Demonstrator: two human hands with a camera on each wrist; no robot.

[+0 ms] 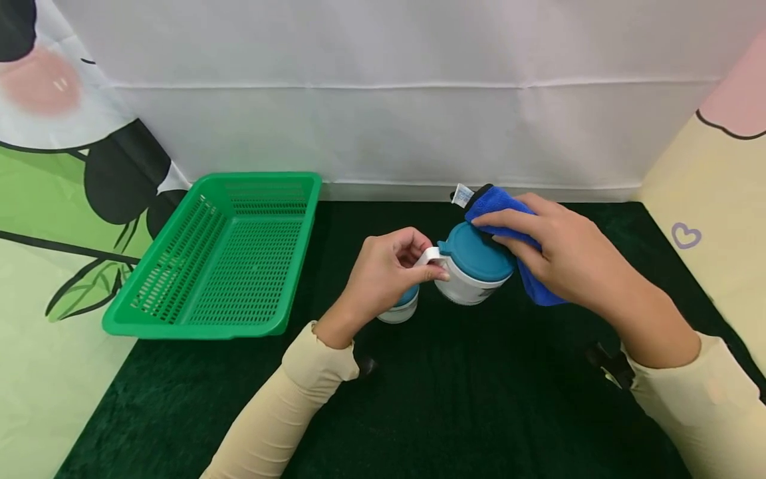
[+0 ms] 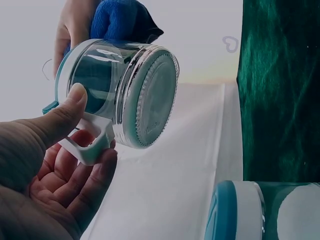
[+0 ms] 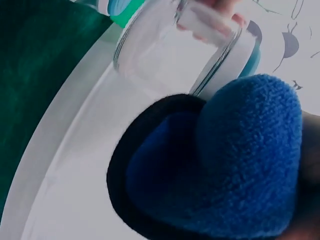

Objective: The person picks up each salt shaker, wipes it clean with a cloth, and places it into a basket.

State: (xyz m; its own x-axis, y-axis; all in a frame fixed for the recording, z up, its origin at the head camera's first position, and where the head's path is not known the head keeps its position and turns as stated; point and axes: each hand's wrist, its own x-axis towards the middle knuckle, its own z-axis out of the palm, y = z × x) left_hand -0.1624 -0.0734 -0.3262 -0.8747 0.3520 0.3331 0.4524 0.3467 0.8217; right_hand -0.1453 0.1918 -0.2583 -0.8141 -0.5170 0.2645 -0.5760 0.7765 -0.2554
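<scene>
My left hand (image 1: 385, 276) pinches the white handle (image 2: 90, 145) of a clear glass jar (image 2: 107, 82) with a teal lid (image 1: 479, 253). In the left wrist view the jar is tipped on its side, its ribbed glass base facing the camera. My right hand (image 1: 574, 256) grips a folded blue cloth (image 1: 503, 206) with black edging and a white tag (image 1: 462, 195). The cloth lies against the far right side of the jar, by the lid. A second teal-lidded jar (image 1: 399, 311) stands behind my left hand, partly hidden by it.
A green plastic basket (image 1: 291, 293) with slotted walls stands on the left. Dark green cloth (image 1: 455, 399) covers the table. White sheeting (image 1: 383, 133) hangs along the back, with printed panels (image 1: 706, 199) at both sides.
</scene>
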